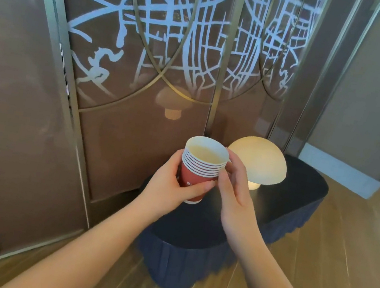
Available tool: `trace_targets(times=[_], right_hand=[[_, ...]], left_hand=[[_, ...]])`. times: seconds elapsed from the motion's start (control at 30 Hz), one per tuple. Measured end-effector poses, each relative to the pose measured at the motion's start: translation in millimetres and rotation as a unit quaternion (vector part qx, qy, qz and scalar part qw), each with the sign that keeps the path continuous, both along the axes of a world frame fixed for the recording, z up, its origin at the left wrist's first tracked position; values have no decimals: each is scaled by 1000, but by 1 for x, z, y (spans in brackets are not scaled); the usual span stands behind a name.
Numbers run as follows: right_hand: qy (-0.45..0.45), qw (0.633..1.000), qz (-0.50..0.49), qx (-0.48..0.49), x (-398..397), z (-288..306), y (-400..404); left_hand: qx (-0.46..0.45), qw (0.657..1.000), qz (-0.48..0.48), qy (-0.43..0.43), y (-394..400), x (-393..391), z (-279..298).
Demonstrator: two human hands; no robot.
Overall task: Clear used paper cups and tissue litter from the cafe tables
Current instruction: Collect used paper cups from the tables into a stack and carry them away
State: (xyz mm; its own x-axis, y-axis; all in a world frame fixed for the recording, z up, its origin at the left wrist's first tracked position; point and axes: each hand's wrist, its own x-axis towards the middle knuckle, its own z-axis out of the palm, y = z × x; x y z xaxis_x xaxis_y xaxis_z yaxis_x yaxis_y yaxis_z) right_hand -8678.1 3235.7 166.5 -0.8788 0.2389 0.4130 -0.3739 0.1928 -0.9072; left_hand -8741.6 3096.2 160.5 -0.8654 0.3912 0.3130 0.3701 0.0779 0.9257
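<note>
Soft, even indoor light with one warm glow from a lamp

The mushroom lamp [258, 161] glows at its base, mirrored faintly in the glossy brown wall panel [173, 105]. Shadows on the dark table [287, 206] are weak. Wide-angle distortion bends the frame edges, the wood floor [331, 257] smears slightly, and focus is mildly soft throughout.

A low dark bench [298, 188] with a smooth black top and a ribbed, dark blue skirt stands on the wooden plank floor [312, 279], close against the brown patterned wall panels. Toward its far right end a mushroom-shaped lamp [261, 160] with a cream dome shade stands upright on the top, its short stem glowing. The rest of the visible top is bare.
</note>
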Motion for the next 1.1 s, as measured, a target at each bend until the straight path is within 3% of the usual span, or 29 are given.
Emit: trace_targets(times=[0.53, 0.77, 1.1], right_hand=[[-94, 995, 18, 8, -188, -76, 64], [-167, 986, 13, 5, -280, -133, 71], [-272, 962, 36, -7, -359, -221, 99]], left_hand=[[-77, 996, 47, -18, 61, -186, -83], [-99, 988, 55, -107, 68, -285, -150], [-165, 962, 66, -207, 90, -358, -236]])
